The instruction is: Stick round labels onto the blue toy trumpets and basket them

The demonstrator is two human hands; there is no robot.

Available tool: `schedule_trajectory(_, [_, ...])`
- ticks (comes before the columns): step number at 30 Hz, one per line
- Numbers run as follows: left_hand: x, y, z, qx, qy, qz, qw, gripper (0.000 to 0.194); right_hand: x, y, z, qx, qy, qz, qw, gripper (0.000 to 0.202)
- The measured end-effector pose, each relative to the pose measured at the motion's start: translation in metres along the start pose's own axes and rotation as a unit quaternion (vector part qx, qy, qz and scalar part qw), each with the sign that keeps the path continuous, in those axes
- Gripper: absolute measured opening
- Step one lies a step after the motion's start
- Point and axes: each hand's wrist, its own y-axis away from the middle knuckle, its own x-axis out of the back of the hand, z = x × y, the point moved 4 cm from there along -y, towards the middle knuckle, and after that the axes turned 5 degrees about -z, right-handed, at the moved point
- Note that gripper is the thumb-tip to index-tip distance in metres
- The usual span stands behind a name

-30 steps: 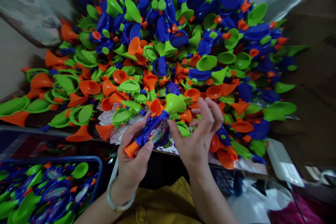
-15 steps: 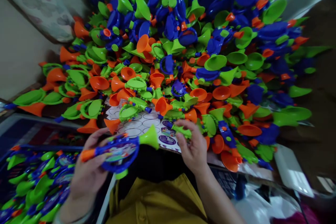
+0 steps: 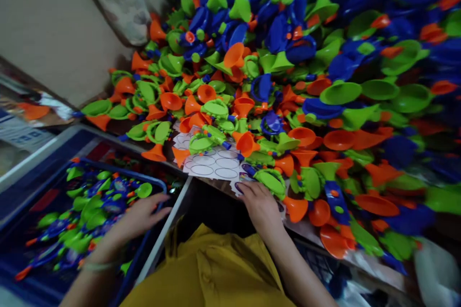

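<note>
My left hand (image 3: 146, 216) is over the right side of a blue tray (image 3: 163, 183), fingers and thumb apart and holding nothing. Blue-and-green toy trumpets (image 3: 95, 206), some with printed oval labels, lie heaped in that tray. At the table's front edge, my right hand (image 3: 262, 206) rests with fingers stretched onto a sheet of oval stickers (image 3: 236, 188), mostly covered by the hand. Just beyond those fingers lies a green toy trumpet (image 3: 272, 182) with an orange bell. White backing sheets (image 3: 212, 165) with blank oval outlines lie left of it.
A large pile of green, blue and orange toy trumpets (image 3: 266, 86) covers the table and rises at the back. The tray sits in a larger bin with a pale rim (image 3: 163, 230). A wall (image 3: 54, 24) stands at the left; plastic bags (image 3: 355, 292) are at the lower right.
My left hand has let go of the blue toy trumpet and moved down left over the tray. My right hand has let go of the green trumpet, now on the table. The view has turned left.
</note>
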Motion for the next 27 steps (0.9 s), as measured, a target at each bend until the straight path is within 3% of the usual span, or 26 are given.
schedule_trajectory(3, [-0.08, -0.01, 0.026, -0.009, 0.098, -0.176, 0.979, 0.051, 0.004, 0.001, 0.005, 0.036, -0.002, 0.02, 0.999, 0.03])
schedule_trajectory(6, [-0.138, -0.015, 0.048, -0.009, 0.203, -0.308, 0.93, 0.074, 0.012, -0.001, 0.017, 0.045, -0.012, 0.067, 0.997, 0.044])
schedule_trajectory(10, [-0.18, -0.029, 0.058, 0.018, 0.311, -0.391, 0.866, 0.111, 0.022, -0.004, 0.044, -0.013, -0.086, 0.078, 0.993, 0.056])
schedule_trajectory(14, [-0.203, -0.048, 0.047, 0.088, 0.433, -0.437, 0.784, 0.108, 0.037, 0.005, 0.06, -0.122, -0.167, 0.093, 0.974, 0.055])
schedule_trajectory(16, [-0.206, -0.056, 0.045, 0.116, 0.496, -0.446, 0.736, 0.105, 0.054, 0.009, 0.054, -0.125, -0.21, 0.148, 0.958, 0.044])
schedule_trajectory(17, [-0.204, -0.058, 0.048, 0.119, 0.519, -0.449, 0.718, 0.107, 0.064, 0.009, 0.046, -0.089, -0.241, 0.169, 0.951, 0.035])
schedule_trajectory(20, [-0.182, -0.056, 0.067, 0.106, 0.565, -0.415, 0.705, 0.118, 0.094, 0.007, 0.012, 0.113, -0.309, 0.143, 0.933, 0.017])
schedule_trajectory(22, [-0.156, -0.049, 0.081, 0.091, 0.564, -0.329, 0.751, 0.115, 0.106, 0.008, -0.007, 0.21, -0.284, 0.066, 0.933, 0.021])
schedule_trajectory(24, [-0.129, -0.04, 0.089, 0.097, 0.511, -0.235, 0.821, 0.094, 0.111, 0.012, -0.015, 0.239, -0.234, 0.02, 0.942, 0.023])
schedule_trajectory(26, [-0.11, -0.031, 0.095, 0.093, 0.483, -0.195, 0.849, 0.055, 0.113, 0.017, -0.014, 0.222, -0.208, 0.034, 0.952, 0.014])
schedule_trajectory(27, [-0.104, -0.028, 0.096, 0.089, 0.47, -0.176, 0.86, 0.046, 0.112, 0.02, -0.011, 0.195, -0.213, 0.061, 0.955, 0.012])
